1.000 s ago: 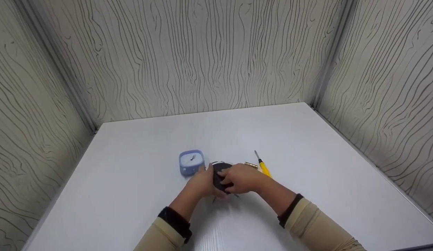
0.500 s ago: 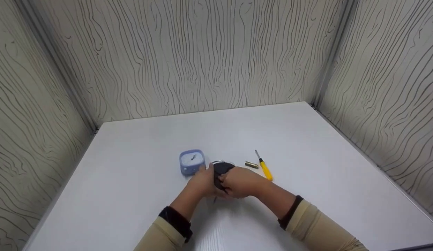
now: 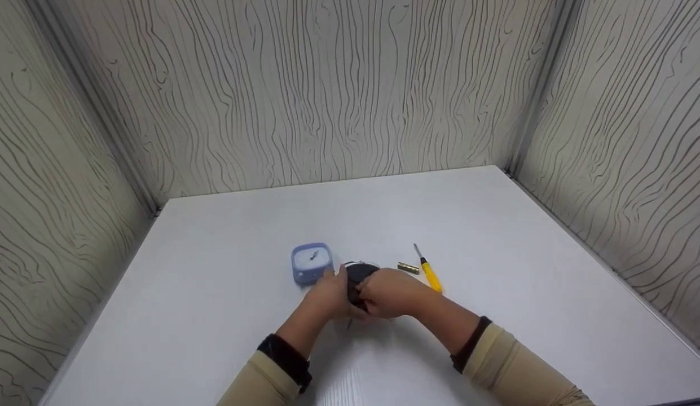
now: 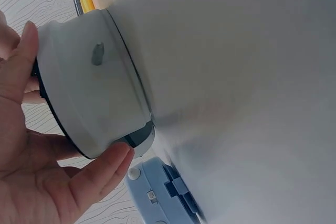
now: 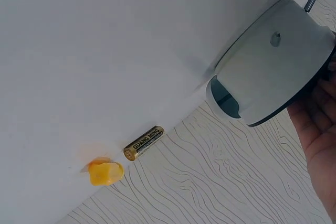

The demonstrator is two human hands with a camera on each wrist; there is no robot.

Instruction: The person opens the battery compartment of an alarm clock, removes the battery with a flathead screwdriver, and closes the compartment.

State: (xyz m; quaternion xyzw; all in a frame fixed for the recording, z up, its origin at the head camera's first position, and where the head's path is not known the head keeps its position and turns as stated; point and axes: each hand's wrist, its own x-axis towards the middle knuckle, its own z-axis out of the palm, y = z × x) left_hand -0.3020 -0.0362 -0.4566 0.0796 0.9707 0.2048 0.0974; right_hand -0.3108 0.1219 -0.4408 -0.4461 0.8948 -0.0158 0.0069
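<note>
A round alarm clock with a black back and a pale body stands tilted between the two hands, its back toward me. My left hand grips its side, thumb and fingers spread round the rim. The right hand has its fingers curled against the clock's back, low and to the right; what the fingertips pinch there is hidden. In the right wrist view a short metal leg and a pale bell-like part stick out from the clock body. A blue square clock sits just left of the left hand.
A gold and black battery lies right of the right hand. Beside it is a screwdriver with a yellow handle. Wood-grain panels enclose the white table at the back and sides.
My right hand has shifted down slightly on the clock's back and its spread fingers have curled in, uncovering more of the battery and screwdriver. The left hand keeps its grip.
</note>
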